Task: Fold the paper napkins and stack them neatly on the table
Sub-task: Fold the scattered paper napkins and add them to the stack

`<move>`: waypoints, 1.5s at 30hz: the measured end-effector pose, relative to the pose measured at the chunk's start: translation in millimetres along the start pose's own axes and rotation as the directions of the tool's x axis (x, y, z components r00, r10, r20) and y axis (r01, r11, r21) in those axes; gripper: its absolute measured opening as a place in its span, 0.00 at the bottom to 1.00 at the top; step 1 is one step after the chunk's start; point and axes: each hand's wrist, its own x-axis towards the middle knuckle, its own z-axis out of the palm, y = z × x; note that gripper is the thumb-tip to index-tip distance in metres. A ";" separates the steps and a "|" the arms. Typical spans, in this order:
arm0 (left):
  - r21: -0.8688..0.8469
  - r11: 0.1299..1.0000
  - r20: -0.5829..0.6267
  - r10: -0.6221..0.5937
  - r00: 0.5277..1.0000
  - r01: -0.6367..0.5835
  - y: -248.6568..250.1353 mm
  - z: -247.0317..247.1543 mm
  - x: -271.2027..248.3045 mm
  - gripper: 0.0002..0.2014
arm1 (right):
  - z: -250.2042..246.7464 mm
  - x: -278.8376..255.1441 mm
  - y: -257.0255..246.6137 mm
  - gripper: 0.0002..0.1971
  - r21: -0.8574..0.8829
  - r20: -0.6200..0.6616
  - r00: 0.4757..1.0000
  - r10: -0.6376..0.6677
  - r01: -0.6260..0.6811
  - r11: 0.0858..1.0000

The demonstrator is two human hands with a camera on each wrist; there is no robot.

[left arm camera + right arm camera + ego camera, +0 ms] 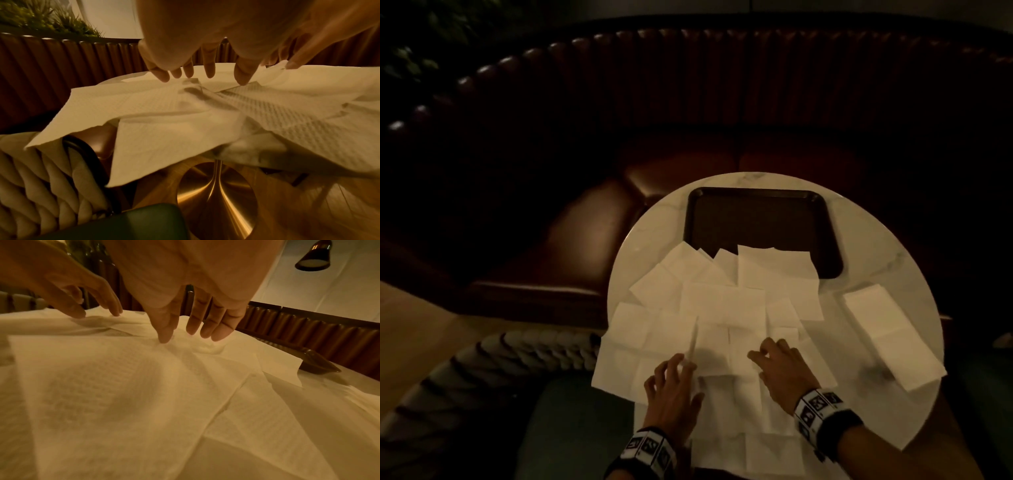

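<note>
Dim booth seating curves behind a round marble table (pixel 914 240). From the head view, unfolded napkins (pixel 726 301) lie strewn and overlapping across its near half, some spilling onto a dark tray (pixel 756 219) at the far side. One folded pile (pixel 887 329) sits apart at the right, probably kept clear as the stack. The left hand (pixel 674 394) lifts a napkin edge, likely starting a fold; the right hand (pixel 784 370) rests fingertips on the sheet to pin it.

From the left wrist, fingers (pixel 242 76) hang nearly straight over the paper while the thumb (pixel 294 63) touches a raised edge; whether it is pinched cannot be told.

From the right wrist, fingers (pixel 166 331) are relaxed and spread, tips pressing the sheet, gripping nothing.
</note>
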 end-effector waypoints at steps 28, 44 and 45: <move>-0.291 0.905 -0.007 0.321 0.947 -0.309 112.8 -17.5 51.1 0.30 | -109.8 -84.9 10.7 0.07 0.427 -0.637 0.760 0.130 0.207 0.880; -0.626 0.737 0.081 0.386 0.919 -0.254 171.0 19.1 46.5 0.06 | -119.0 -127.7 56.3 0.13 0.442 -0.643 0.717 0.268 0.062 0.895; -0.615 0.743 0.080 0.392 0.916 -0.264 173.1 18.6 46.5 0.05 | -122.3 -128.9 57.5 0.12 0.438 -0.648 0.713 0.268 0.062 0.897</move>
